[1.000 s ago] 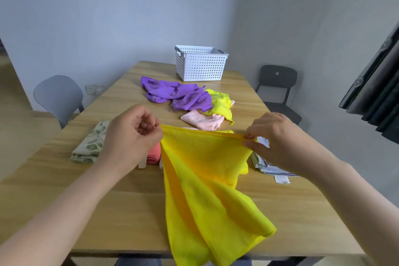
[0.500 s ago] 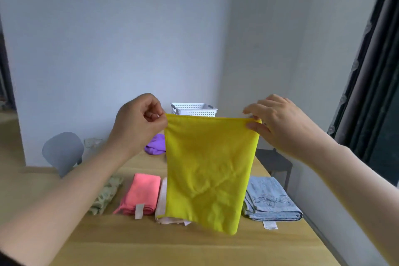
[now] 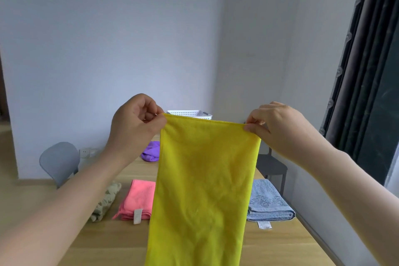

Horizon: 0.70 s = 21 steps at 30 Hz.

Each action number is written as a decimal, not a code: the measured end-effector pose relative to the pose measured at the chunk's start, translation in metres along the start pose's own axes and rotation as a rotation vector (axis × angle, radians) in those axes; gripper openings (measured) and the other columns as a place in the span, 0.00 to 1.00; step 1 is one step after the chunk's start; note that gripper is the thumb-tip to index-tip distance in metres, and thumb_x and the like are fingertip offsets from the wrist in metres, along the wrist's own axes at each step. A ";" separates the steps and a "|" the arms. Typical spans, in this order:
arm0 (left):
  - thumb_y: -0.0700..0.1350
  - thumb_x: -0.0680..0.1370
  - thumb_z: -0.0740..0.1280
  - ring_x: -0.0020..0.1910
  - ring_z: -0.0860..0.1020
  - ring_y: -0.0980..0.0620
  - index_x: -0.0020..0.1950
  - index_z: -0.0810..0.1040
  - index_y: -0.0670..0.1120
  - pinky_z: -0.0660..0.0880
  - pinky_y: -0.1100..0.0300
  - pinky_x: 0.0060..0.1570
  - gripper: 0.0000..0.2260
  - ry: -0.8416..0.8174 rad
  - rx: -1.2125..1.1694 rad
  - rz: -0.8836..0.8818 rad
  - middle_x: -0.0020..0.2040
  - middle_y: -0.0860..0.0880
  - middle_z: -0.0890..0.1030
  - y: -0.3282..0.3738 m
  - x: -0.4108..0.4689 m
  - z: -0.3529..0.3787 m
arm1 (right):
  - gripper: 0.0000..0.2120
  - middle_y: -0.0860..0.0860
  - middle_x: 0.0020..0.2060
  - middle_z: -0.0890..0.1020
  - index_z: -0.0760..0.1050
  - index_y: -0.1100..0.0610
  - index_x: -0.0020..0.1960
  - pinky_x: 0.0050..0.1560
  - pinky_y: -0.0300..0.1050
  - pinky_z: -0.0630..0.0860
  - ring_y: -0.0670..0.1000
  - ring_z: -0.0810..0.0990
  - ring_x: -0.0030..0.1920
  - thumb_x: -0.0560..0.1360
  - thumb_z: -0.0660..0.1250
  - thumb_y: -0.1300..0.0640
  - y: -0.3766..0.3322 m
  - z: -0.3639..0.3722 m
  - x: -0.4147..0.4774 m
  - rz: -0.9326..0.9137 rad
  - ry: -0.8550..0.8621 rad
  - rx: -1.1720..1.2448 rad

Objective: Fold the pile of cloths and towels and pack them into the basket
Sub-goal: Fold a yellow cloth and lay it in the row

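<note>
The left hand [image 3: 135, 122] and right hand [image 3: 279, 128] still pinch the top corners of the yellow cloth [image 3: 203, 190]; below them it now hangs longer, past the frame's bottom edge.

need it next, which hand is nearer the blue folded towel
Right. The right hand pinches the yellow cloth on the side above the blue towel; the left hand pinches the opposite corner.

One head-worn camera looks forward, slightly down, along the table [image 3: 280, 244] toward its far edge and the wall [image 3: 129, 49], close behind the left hand [image 3: 136, 121], right hand [image 3: 278, 127] and cloth [image 3: 205, 179].
</note>
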State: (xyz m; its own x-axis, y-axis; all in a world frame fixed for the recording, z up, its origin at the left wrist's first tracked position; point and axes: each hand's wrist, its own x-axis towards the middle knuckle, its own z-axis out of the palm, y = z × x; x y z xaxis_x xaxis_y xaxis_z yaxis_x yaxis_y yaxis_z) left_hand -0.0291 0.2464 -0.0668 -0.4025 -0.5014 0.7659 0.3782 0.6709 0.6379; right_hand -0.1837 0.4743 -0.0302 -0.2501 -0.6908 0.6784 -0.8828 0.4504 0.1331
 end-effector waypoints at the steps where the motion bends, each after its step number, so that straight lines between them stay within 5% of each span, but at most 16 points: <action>1: 0.37 0.68 0.68 0.35 0.74 0.54 0.38 0.70 0.44 0.73 0.66 0.37 0.07 -0.001 -0.025 -0.008 0.35 0.55 0.80 0.002 -0.001 -0.002 | 0.08 0.47 0.42 0.80 0.80 0.55 0.47 0.48 0.45 0.70 0.50 0.75 0.49 0.77 0.66 0.52 -0.003 -0.004 -0.001 0.013 -0.014 0.043; 4: 0.42 0.65 0.65 0.37 0.76 0.52 0.38 0.70 0.46 0.75 0.65 0.39 0.05 0.002 -0.050 -0.049 0.37 0.53 0.81 0.000 0.003 -0.003 | 0.05 0.43 0.38 0.78 0.80 0.54 0.44 0.48 0.41 0.70 0.47 0.75 0.45 0.75 0.68 0.53 -0.010 -0.013 -0.007 0.060 -0.061 0.171; 7: 0.44 0.65 0.66 0.38 0.78 0.50 0.38 0.72 0.48 0.78 0.52 0.47 0.05 -0.014 -0.070 -0.130 0.40 0.48 0.83 -0.016 0.008 0.003 | 0.04 0.42 0.37 0.80 0.80 0.50 0.41 0.44 0.36 0.71 0.43 0.76 0.42 0.74 0.70 0.51 -0.011 -0.011 -0.011 0.138 -0.104 0.262; 10: 0.48 0.63 0.67 0.36 0.75 0.49 0.36 0.72 0.48 0.74 0.51 0.43 0.06 -0.073 -0.023 -0.232 0.39 0.41 0.80 -0.048 0.005 0.022 | 0.05 0.45 0.36 0.81 0.81 0.50 0.41 0.36 0.29 0.68 0.40 0.76 0.37 0.73 0.71 0.50 0.002 0.015 -0.011 0.242 -0.237 0.256; 13: 0.50 0.63 0.67 0.32 0.74 0.50 0.34 0.71 0.53 0.74 0.51 0.41 0.06 -0.129 0.057 -0.288 0.35 0.45 0.78 -0.083 -0.010 0.046 | 0.07 0.46 0.32 0.78 0.82 0.54 0.43 0.33 0.35 0.69 0.44 0.75 0.33 0.73 0.71 0.51 0.019 0.059 -0.018 0.321 -0.383 0.203; 15: 0.42 0.68 0.69 0.33 0.76 0.49 0.34 0.70 0.52 0.75 0.50 0.41 0.09 -0.161 0.084 -0.336 0.37 0.40 0.79 -0.109 -0.022 0.063 | 0.06 0.45 0.30 0.76 0.81 0.55 0.42 0.31 0.37 0.67 0.44 0.73 0.31 0.73 0.70 0.52 0.031 0.092 -0.026 0.379 -0.414 0.182; 21: 0.43 0.67 0.67 0.33 0.77 0.49 0.34 0.72 0.58 0.76 0.49 0.40 0.09 -0.221 0.090 -0.401 0.37 0.42 0.81 -0.162 -0.043 0.104 | 0.07 0.49 0.44 0.83 0.80 0.54 0.49 0.42 0.42 0.73 0.51 0.78 0.48 0.76 0.65 0.53 0.059 0.166 -0.045 0.443 -0.442 0.060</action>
State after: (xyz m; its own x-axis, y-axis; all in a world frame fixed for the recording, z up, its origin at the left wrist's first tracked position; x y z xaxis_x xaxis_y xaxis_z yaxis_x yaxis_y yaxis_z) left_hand -0.1599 0.2162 -0.2116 -0.6734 -0.6092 0.4187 0.0865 0.4976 0.8631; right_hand -0.2904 0.4380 -0.1732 -0.7265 -0.6204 0.2954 -0.6756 0.7235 -0.1419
